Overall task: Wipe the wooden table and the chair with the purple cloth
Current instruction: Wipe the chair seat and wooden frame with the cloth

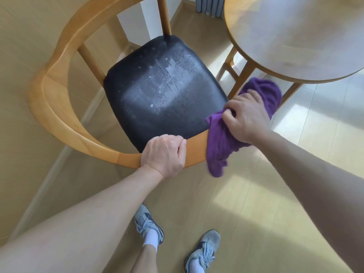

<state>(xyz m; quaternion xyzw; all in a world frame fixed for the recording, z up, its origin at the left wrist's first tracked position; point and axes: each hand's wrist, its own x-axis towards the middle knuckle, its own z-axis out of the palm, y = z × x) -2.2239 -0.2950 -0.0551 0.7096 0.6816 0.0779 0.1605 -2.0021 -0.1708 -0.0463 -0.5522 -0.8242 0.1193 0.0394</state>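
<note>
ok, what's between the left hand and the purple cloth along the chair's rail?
Head view: only a short bare stretch of the wooden rail separates the left hand from the purple cloth, which the right hand grips.

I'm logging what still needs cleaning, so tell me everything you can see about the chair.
The chair has a curved, light wooden backrest rail on spindles and a black padded seat, dusty and streaked with pale marks. It stands on the floor beside the round table. The left hand grips the rail; the right hand presses the purple cloth over it.
</note>
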